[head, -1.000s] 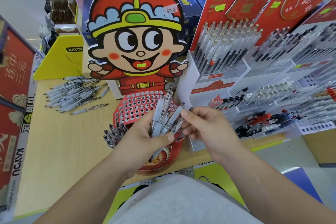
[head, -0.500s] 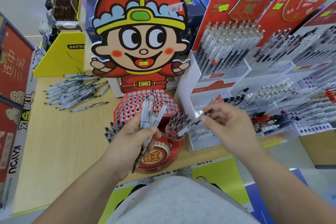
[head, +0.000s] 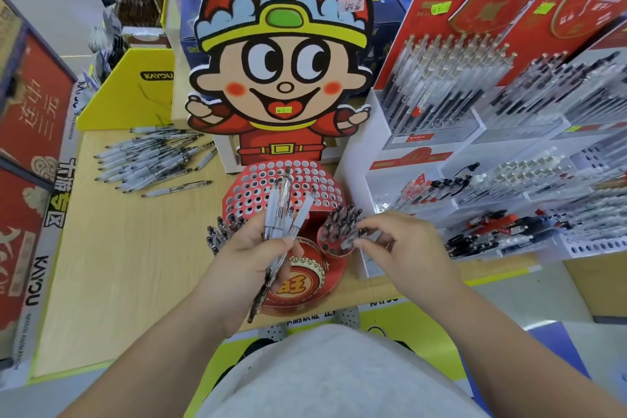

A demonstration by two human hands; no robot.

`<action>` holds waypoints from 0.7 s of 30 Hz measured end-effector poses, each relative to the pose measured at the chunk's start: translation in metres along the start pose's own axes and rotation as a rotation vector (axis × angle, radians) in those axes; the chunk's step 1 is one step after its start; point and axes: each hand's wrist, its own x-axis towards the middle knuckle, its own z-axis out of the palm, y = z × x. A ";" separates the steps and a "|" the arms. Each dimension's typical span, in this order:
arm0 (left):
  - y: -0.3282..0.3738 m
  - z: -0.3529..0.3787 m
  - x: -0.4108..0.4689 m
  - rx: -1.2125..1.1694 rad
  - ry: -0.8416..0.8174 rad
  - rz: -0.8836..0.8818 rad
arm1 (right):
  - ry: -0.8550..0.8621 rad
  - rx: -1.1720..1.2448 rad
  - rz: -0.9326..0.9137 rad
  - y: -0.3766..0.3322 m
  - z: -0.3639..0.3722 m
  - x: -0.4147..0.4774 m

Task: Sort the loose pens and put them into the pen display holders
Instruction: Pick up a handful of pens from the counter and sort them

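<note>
Our right fingers (head: 390, 224) are curled in, thumb and forefinger tips pinched on one pen (head: 351, 243). It is blurred, so we cannot tell which way its tip points. The pen lies at the near edge of the right cup (head: 334, 237), a small red cup packed with dark pens standing upright. We cannot tell whether the pen is already in the cup or only touching its rim. The right hand (head: 410, 248) hangs just over the table edge, beside the foot of the white rack (head: 359, 163).

Our left fingers (head: 283, 243) are wrapped round a bunch (head: 281, 210) of clear-and-white pens, the thumb pressed across the barrels. The bunch fans out above the fist, and the lower ends stick out below the palm. The left hand (head: 251, 251) holds it in front of the holder (head: 305, 176), a red stand with a domed top full of round holes. Most holes that we can see are bare. A second group of dark pens stands at the holder's left side, partly hidden by the hand.

Farther out to the left, the loose pens (head: 152, 159) lie in a heap on the table (head: 118, 265), one apart on the near side. A cartoon cutout (head: 281, 61) rises right behind the holder. A yellow box (head: 135, 92) stands beyond the heap. The rack to the right holds rows of pens in stepped trays.
</note>
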 end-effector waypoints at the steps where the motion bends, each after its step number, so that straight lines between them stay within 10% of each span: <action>1: 0.000 0.000 0.000 0.000 0.004 -0.005 | 0.002 0.004 -0.003 0.000 0.000 0.001; 21: -0.005 -0.005 -0.001 -0.046 0.011 -0.012 | -0.098 -0.089 -0.051 -0.001 -0.005 0.006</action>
